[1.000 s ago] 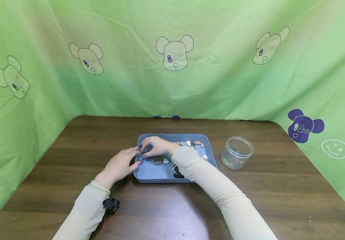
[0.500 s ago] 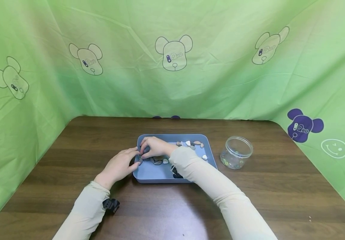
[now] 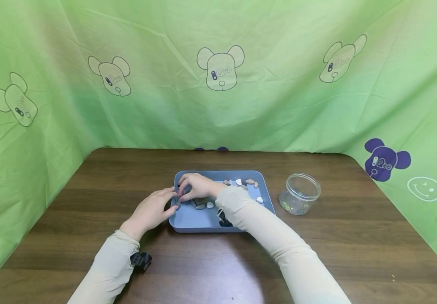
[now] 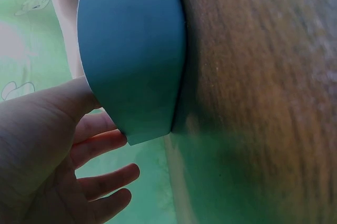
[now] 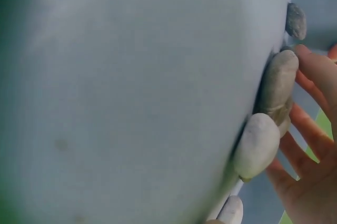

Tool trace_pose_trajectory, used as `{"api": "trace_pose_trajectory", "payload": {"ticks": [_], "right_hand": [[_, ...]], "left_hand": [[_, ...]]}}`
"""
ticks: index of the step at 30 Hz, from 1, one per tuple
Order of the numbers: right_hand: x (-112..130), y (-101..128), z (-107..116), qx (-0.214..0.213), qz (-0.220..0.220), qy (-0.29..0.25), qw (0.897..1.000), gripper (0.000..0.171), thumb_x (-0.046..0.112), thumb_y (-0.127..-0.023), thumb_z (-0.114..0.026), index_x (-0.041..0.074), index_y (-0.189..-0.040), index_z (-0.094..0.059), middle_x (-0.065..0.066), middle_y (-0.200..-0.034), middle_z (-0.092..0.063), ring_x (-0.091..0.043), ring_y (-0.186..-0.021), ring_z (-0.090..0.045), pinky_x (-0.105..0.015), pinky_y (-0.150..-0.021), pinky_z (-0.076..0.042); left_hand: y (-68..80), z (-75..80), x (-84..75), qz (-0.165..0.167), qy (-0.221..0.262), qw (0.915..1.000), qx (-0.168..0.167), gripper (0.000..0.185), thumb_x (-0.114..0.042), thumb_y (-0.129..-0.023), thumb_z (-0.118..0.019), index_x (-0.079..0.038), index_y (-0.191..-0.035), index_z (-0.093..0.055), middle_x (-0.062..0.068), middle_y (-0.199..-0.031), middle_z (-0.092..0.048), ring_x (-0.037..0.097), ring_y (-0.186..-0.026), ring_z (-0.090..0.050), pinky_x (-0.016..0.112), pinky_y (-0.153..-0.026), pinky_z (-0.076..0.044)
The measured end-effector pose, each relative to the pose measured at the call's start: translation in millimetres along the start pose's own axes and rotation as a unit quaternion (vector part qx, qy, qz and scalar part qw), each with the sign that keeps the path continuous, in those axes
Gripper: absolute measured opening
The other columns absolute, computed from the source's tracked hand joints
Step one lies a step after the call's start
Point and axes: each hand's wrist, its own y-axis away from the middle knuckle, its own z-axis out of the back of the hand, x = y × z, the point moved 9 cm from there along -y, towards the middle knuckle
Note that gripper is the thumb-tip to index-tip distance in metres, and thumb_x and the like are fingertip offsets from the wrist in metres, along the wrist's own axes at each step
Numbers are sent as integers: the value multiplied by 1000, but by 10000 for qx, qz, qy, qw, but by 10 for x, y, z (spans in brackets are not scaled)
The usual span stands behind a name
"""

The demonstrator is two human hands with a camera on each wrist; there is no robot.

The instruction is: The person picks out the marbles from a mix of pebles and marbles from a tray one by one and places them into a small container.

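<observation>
My left hand [image 3: 151, 211] rests at the left rim of a blue tray [image 3: 199, 219], its thumb and fingertips reaching over the edge. The left wrist view has the tray's outer wall [image 4: 137, 50] beside that hand, with the fingers spread loosely. Inside the tray's left end is my right hand [image 3: 197, 185], bent down with thumb and index tip close together; what lies between them is hidden. A long grey-brown pebble [image 5: 279, 81] and a pale pebble [image 5: 256, 147] lie near its thumb. A small dark pebble [image 3: 178, 205] sits by the left thumb.
Several white, grey and tan pebbles [image 3: 249, 181] lie in the tray's far right part. To the right of the tray stands a clear lidless jar [image 3: 300, 194] with green-yellow bits at its bottom. The wooden table [image 3: 199, 266] meets a green printed curtain [image 3: 271, 118] behind.
My right thumb has shifted slightly left, and the small green marble seen beside it a second ago is now covered. The left hand stays at the rim.
</observation>
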Motion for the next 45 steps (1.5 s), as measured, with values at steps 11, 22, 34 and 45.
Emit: {"api": "trace_pose_trajectory", "payload": {"ticks": [11,22,34,45], "right_hand": [[-9,56,168,-192,66,-205,9996,16,20,-85,-67,10,-96,-74,-11,-128,-58,-24,-124,-50,-39,-107,-39],[-56,171,358,-480,-35,-332,9983,14,23,-84,-68,13,-93,-74,-9,-130,-56,-25,-125,-49,-40,-108,-38],[-124,321,533,-835,-2,-405,9957,15,22,-83,-69,12,-92,-73,-15,-130,-56,-28,-125,-49,-44,-108,-37],[-169,479,637,-924,-162,-471,9945,15,23,-84,-69,12,-94,-73,-14,-132,-55,-29,-126,-48,-45,-107,-37]], "left_hand": [[6,21,-8,-31,-4,10000,-48,44,-28,-90,-59,-2,-125,-57,15,-138,-51,36,-126,-48,49,-103,-41],[12,18,-10,29,35,10000,45,44,-28,-90,-59,-2,-126,-57,15,-140,-49,36,-127,-48,50,-103,-41],[8,0,-20,-49,-58,10000,14,43,-29,-90,-59,-3,-124,-58,16,-139,-50,37,-125,-49,50,-103,-41],[15,-2,-25,49,-66,9999,95,44,-29,-90,-59,-3,-125,-58,16,-140,-49,36,-126,-49,50,-103,-41]]}}
